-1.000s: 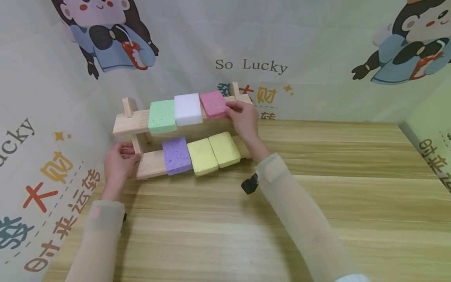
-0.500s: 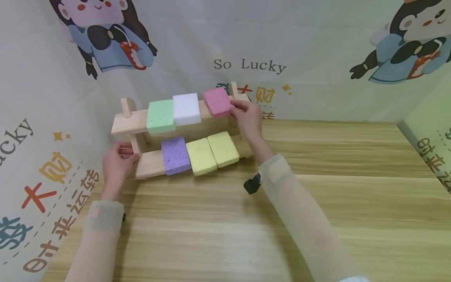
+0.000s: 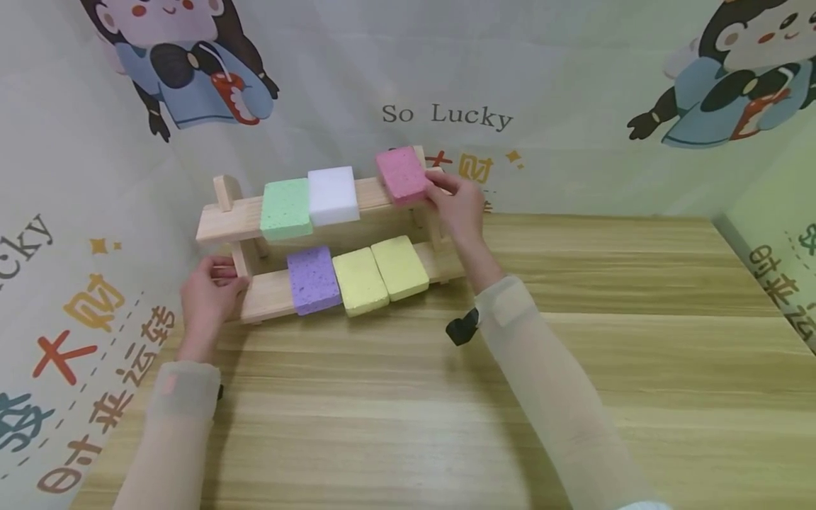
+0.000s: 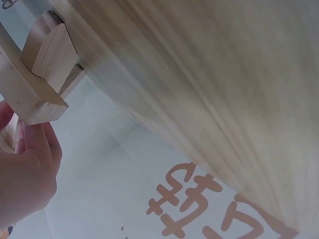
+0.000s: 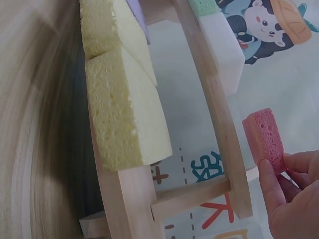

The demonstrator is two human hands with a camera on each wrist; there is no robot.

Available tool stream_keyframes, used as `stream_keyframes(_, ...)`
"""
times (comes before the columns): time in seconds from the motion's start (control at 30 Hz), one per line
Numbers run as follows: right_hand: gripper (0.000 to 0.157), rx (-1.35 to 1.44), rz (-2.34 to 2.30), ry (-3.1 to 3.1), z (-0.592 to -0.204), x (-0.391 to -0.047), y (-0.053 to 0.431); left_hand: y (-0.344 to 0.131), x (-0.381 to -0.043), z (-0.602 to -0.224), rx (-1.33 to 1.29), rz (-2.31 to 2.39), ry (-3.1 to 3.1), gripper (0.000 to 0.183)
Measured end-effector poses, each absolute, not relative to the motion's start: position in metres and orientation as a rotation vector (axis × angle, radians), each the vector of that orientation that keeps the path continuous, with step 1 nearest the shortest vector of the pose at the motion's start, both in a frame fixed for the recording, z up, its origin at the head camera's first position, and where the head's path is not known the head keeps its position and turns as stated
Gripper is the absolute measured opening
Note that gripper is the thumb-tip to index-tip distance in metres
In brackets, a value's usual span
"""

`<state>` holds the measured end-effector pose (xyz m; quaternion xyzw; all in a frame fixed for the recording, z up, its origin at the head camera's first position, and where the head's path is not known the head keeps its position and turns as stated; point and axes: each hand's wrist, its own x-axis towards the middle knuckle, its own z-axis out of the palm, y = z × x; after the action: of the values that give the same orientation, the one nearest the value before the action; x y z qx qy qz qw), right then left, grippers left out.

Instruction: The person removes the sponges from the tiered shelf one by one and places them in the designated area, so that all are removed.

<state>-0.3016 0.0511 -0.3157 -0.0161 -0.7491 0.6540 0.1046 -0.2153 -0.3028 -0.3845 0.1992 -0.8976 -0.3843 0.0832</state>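
Note:
A two-tier wooden rack (image 3: 270,297) stands at the back left of the table. My left hand (image 3: 210,297) grips its left end by the lower board, as the left wrist view shows too. Between thumb and fingers my right hand (image 3: 460,212) pinches a pink sponge (image 3: 403,175), tilted and lifted off the upper board's right part; the right wrist view shows a gap below it. On the upper board lie a green sponge (image 3: 287,209) and a white sponge (image 3: 333,195), side by side. The lower board bears a purple sponge (image 3: 314,280) and two yellow sponges (image 3: 360,281).
The wood-grain table (image 3: 357,397) reaches forward and right of the rack. A printed cloth (image 3: 331,78) hangs close behind the rack and along the left side. A black wrist mount (image 3: 462,327) sticks out below my right forearm.
My right hand has drawn the pink sponge away from the white one, to the right and up off the upper board. My left hand keeps its grip on the rack.

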Motion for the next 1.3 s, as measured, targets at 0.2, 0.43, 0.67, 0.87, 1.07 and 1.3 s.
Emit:
stream_keyframes(0.2,0.025,-0.054,2.005,-2.15,-0.314,-0.304,0.058,-0.304,-0.216,-0.386,0.606,-1.146,-2.689,0.045)
stream_keyframes(0.43,0.027,-0.055,2.037,-2.118,-0.31,-0.304,0.067,-0.303,-0.215,-0.385,0.602,-1.147,-2.688,0.045)
stream_keyframes(0.67,0.027,-0.067,2.058,-2.086,-0.308,-0.303,0.077,-0.305,-0.216,-0.387,0.593,-1.14,-2.701,0.046)
stream_keyframes(0.87,0.028,-0.09,2.094,-2.051,-0.31,-0.306,0.084,-0.306,-0.218,-0.387,0.584,-1.139,-2.699,0.046)
stream_keyframes(1.07,0.029,-0.107,2.1,-2.037,-0.311,-0.306,0.092,-0.306,-0.218,-0.388,0.567,-1.136,-2.694,0.046)
stream_keyframes(1.3,0.029,-0.157,2.1,-2.032,-0.312,-0.305,0.103,-0.305,-0.218,-0.387,0.553,-1.147,-2.705,0.047)
